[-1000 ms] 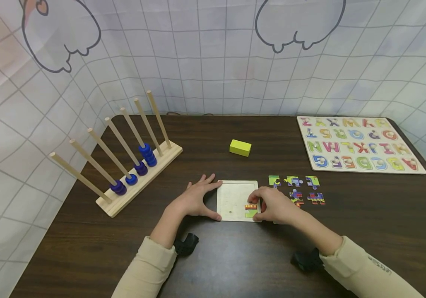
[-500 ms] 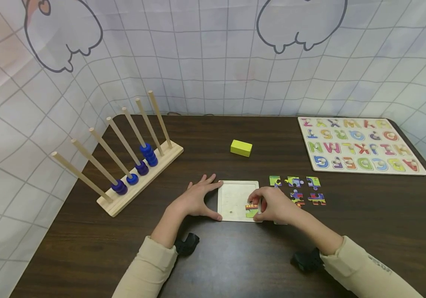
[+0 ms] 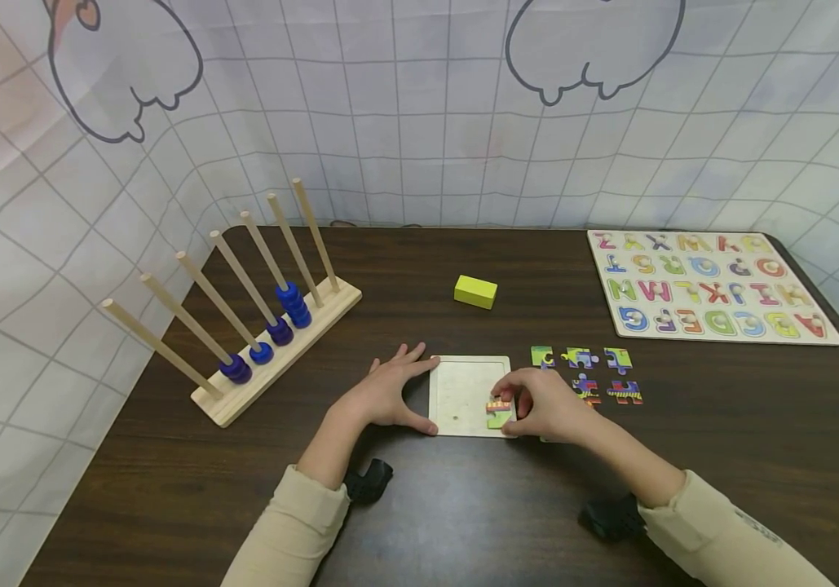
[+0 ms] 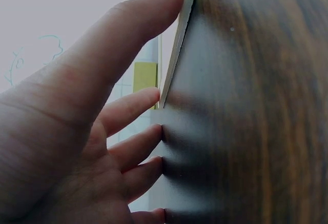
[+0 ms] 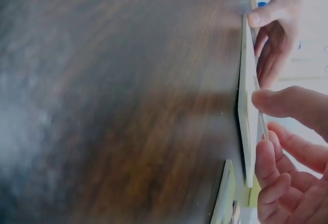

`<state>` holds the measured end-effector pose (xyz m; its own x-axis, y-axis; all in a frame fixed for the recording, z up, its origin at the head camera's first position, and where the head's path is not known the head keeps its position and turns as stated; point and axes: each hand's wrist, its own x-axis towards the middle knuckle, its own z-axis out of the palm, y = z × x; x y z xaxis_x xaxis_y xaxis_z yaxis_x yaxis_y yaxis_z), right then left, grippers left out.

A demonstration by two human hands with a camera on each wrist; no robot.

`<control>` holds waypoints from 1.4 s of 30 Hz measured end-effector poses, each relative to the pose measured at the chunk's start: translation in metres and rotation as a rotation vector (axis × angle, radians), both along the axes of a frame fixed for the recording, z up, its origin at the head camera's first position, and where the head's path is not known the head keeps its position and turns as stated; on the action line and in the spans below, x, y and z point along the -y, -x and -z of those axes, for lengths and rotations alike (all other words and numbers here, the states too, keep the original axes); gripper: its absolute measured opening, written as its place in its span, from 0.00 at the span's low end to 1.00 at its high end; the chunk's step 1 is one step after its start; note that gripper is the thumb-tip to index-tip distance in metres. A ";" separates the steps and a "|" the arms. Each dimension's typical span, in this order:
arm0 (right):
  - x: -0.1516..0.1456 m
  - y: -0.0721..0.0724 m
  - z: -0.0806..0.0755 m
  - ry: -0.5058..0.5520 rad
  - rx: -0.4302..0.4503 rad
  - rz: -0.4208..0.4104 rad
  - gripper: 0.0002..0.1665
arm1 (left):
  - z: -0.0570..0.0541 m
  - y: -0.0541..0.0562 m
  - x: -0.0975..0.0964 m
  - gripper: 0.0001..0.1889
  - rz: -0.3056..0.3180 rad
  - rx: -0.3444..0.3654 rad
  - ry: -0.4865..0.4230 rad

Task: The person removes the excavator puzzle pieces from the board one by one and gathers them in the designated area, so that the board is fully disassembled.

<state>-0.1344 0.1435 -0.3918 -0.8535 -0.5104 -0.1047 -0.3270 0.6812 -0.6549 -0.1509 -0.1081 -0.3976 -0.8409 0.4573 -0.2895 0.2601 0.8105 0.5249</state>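
A shallow square wooden puzzle tray (image 3: 459,387) lies on the dark table. My left hand (image 3: 382,393) spans its left side, thumb at the near corner and index fingertip at the far one; in the left wrist view the other fingertips rest on the table. At the tray's near right corner, my right hand (image 3: 547,405) pinches a green and red jigsaw piece (image 3: 496,419) between thumb and fingers. The right wrist view shows that piece (image 5: 263,125) edge-on, slightly tilted against the tray. Several loose jigsaw pieces (image 3: 580,358) lie right of the tray, some partly hidden by my right hand.
A wooden peg stand (image 3: 280,359) with blue and purple rings occupies the left. A yellow-green block (image 3: 474,292) lies beyond the tray. At the back right is an alphabet board (image 3: 713,285). A gridded cloth (image 3: 419,122) hangs behind the table.
The right hand and its jigsaw piece have shifted slightly rightward, toward the tray's right edge. More of the piece shows now. The left hand stays in place.
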 end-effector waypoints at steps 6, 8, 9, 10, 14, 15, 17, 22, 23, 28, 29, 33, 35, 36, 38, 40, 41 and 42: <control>-0.008 -0.002 -0.002 0.011 -0.032 0.006 0.23 | 0.000 0.000 0.000 0.51 0.000 -0.004 -0.009; -0.011 -0.003 -0.003 0.018 -0.029 0.012 0.23 | 0.000 0.000 0.000 0.51 0.000 -0.004 -0.010; -0.013 -0.004 -0.003 0.023 -0.025 0.015 0.23 | 0.001 0.000 0.001 0.51 0.000 -0.004 -0.010; -0.015 -0.005 -0.003 0.027 -0.023 0.018 0.22 | 0.001 0.000 0.001 0.51 0.000 -0.005 -0.011; -0.025 -0.007 -0.004 0.040 -0.005 0.034 0.22 | 0.000 -0.001 0.001 0.50 0.000 -0.005 -0.011; -0.028 -0.008 -0.004 0.039 -0.010 0.037 0.22 | 0.000 -0.001 0.001 0.51 0.000 -0.005 -0.011; -0.034 -0.009 -0.005 0.036 -0.022 0.042 0.22 | 0.000 -0.001 0.001 0.51 0.001 -0.005 -0.010; -0.046 -0.011 -0.008 0.015 -0.046 0.057 0.23 | 0.000 0.000 0.001 0.50 0.005 -0.006 -0.011; -0.049 -0.011 -0.009 0.012 -0.044 0.061 0.24 | 0.000 0.000 0.001 0.50 0.004 -0.005 -0.013; -0.064 -0.012 -0.012 -0.005 -0.033 0.084 0.24 | 0.000 0.000 0.001 0.50 0.001 0.001 -0.017; -0.068 -0.013 -0.013 -0.009 -0.040 0.087 0.24 | 0.000 0.000 0.001 0.50 0.000 0.002 -0.019; -0.083 -0.017 -0.015 -0.004 -0.082 0.075 0.23 | 0.001 0.000 0.001 0.50 0.002 0.003 -0.022; -0.090 -0.019 -0.016 -0.011 -0.098 0.080 0.24 | 0.000 0.000 0.001 0.50 0.003 0.003 -0.024; -0.094 -0.020 -0.016 -0.018 -0.103 0.085 0.24 | 0.000 0.000 0.001 0.50 0.004 0.001 -0.026; -0.100 -0.022 -0.017 -0.044 -0.105 0.102 0.25 | -0.001 -0.001 0.001 0.50 0.005 0.001 -0.030; -0.107 -0.024 -0.017 -0.069 -0.101 0.116 0.25 | -0.001 -0.001 0.001 0.50 0.005 0.001 -0.030; -0.110 -0.025 -0.016 -0.075 -0.101 0.119 0.25 | -0.002 -0.001 0.001 0.50 0.003 0.003 -0.028; -0.113 -0.026 -0.016 -0.082 -0.100 0.120 0.25 | -0.002 -0.001 0.001 0.50 0.001 0.005 -0.025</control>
<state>-0.1082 0.2566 -0.3757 -0.9162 -0.3971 -0.0532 -0.3006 0.7691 -0.5640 -0.1501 -0.1091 -0.3954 -0.8391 0.4654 -0.2817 0.2585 0.7967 0.5463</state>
